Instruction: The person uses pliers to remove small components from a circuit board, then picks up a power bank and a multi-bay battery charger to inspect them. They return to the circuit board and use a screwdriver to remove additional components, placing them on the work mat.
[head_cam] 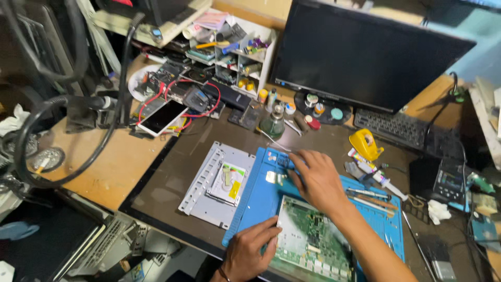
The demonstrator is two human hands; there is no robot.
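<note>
Resting at the near edge of the worktop (120, 162), the left hand (250, 250) is pressing flat on the left border of a green circuit board (313, 240), its fingers curled over the board's edge and pinching that edge lightly between thumb and fingertips. That board is lying flat directly to the right of this grip, on a blue repair mat (261, 193). Just beyond the board, the right hand (315, 177) is reaching over its far edge, fingers spread and pointing away, the fingertips touching the mat beside a small silver part (275, 177); whether that grip is pinching anything, I cannot tell. Left of both hands, a grey metal bracket plate (209, 183) is sitting just beside the mat, partly under its edge. Right of the right hand, a yellow tape dispenser (365, 143), a syringe-like tube (383, 180) and tweezers (368, 194) are lying near the mat's far corner. Farther out, a glass bottle (274, 122) is standing before a dark monitor (360, 52), with a keyboard (391, 128) under it. Well away to the left, a white phone (162, 117) is lying among red wires (172, 91).
</note>
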